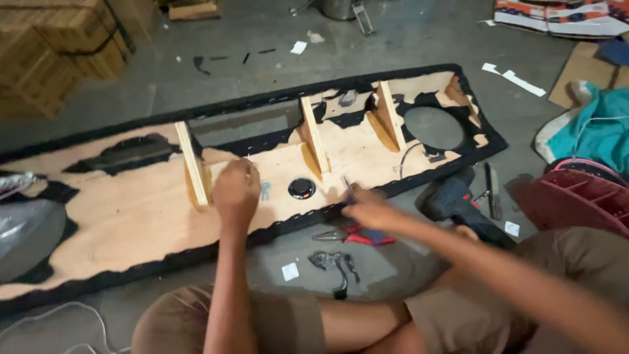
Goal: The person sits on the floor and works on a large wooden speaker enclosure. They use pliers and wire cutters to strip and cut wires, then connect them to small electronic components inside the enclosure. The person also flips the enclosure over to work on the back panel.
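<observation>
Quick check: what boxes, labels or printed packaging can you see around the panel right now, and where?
Stacked cardboard boxes: top left, brown, strapped with dark bands.
Printed carton: top right, flat, white with orange and blue.
Plain cardboard sheet: right edge, brown.
White paper slips: small squares on the floor near the pliers.

Plywood panel (151,210): long, flat on the floor, edged in black fabric, with upright wooden ribs. Small blue part (265,190): lies on the panel. Thin metal tool (348,190): tilted, tip toward the panel's near edge.

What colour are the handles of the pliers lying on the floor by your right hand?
Red, with darker patches; the pliers show best in the head view, just below the right hand.
</observation>
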